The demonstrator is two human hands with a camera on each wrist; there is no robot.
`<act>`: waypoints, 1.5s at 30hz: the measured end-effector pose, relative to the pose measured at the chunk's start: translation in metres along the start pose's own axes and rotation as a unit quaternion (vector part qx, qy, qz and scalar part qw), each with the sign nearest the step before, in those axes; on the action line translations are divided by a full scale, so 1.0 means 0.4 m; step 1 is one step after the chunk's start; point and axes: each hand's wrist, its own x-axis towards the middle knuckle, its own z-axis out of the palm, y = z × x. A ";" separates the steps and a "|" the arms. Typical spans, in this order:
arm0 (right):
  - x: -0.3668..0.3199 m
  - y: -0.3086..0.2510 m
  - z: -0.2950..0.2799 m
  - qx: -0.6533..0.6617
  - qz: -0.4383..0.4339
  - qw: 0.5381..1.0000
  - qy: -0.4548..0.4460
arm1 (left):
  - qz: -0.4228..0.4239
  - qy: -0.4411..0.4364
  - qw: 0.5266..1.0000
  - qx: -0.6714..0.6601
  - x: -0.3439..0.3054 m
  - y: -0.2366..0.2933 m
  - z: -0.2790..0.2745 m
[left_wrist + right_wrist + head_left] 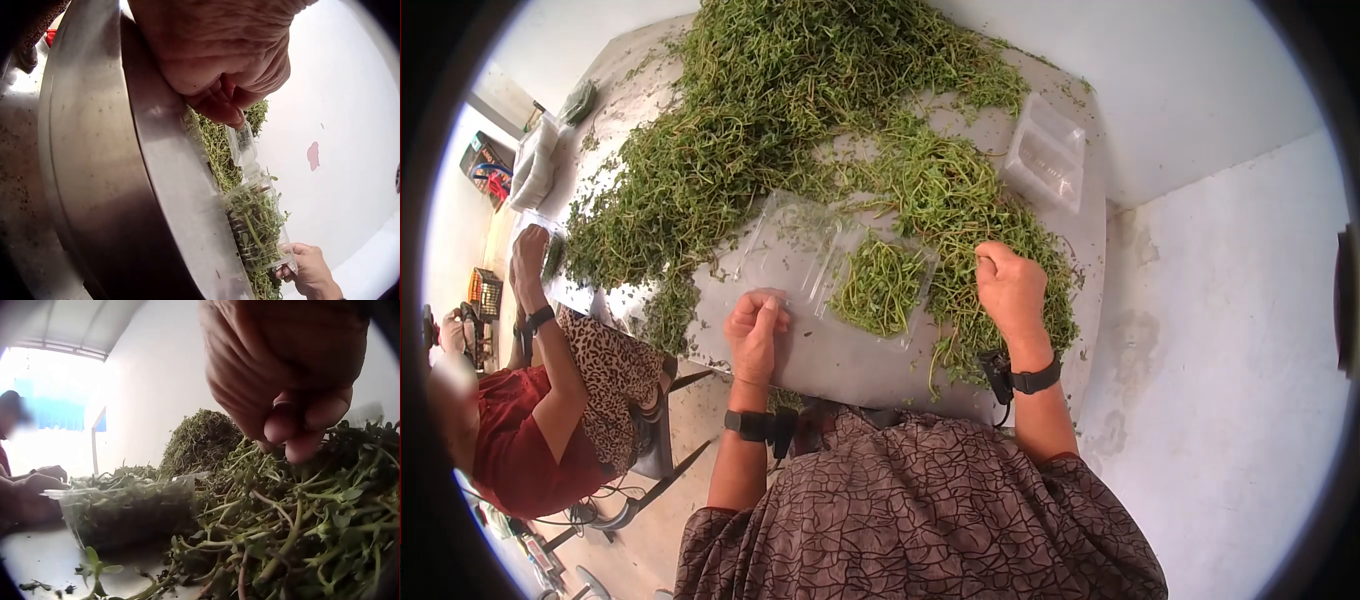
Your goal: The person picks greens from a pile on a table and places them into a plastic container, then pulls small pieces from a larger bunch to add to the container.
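A hinged clear plastic container (917, 318) lies unfolded on the table, its lid (775, 240) to the left and green leafy stems (878, 285) in its base. My left hand (752, 335) pinches the near edge of the lid; in the left wrist view, the curled left fingers (231, 115) overlap that edge. Above the loose greens right of the base, my right hand (1012, 290) has its fingers curled. The right wrist view shows the right fingertips (297, 434) just over the stems, with nothing visible in them; the palm side is partly hidden.
A large heap of greens (780, 90) covers the table's far side. Empty-looking clear containers (1050, 155) stand at the far right. At the left, a person in a red top (525, 430) works by a white tray (570, 285). A wall borders the right side.
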 end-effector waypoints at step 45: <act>-0.029 -0.126 -0.009 0.173 -0.049 0.976 -0.120 | 0.018 0.017 0.995 0.095 -0.019 0.019 0.023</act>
